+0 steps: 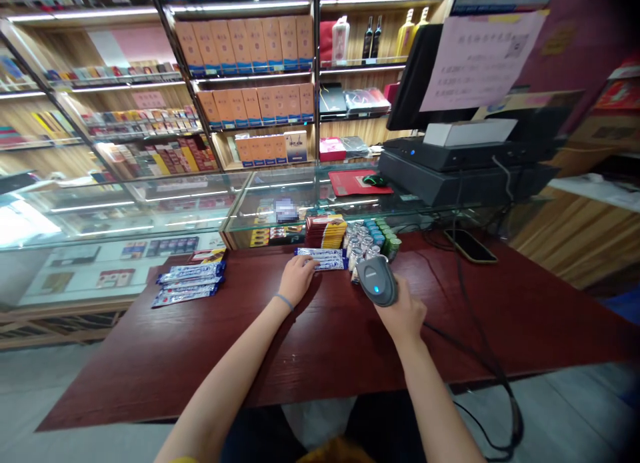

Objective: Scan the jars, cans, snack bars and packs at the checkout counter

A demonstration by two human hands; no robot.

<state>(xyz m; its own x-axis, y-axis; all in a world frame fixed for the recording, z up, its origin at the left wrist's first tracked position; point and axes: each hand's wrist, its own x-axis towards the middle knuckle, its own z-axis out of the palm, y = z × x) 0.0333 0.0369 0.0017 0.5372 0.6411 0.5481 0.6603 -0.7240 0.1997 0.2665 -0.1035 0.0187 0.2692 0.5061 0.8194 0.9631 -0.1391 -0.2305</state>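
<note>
My right hand (406, 310) is wrapped round the handle of a grey barcode scanner (377, 282) with a lit blue light on its head. Slim blue-and-white packets (330, 259) lie on the dark red table, and my left hand (297, 278) has its curled fingers at their left end, closed on one packet; the fingertips are partly hidden. Just behind stands a row of red-and-yellow packs (325, 232). Small cans (361, 240) with silver, blue and green sides are grouped to the right, partly behind the scanner. Farther left, more blue-and-white packets (189, 282) lie in a loose stack.
A glass display counter (200, 203) borders the table's far side. On it are a red mouse pad (350, 183), a computer mouse (375, 180) and a monitor (415, 76). A phone (471, 246) lies at the right, near the scanner's black cable (475, 310).
</note>
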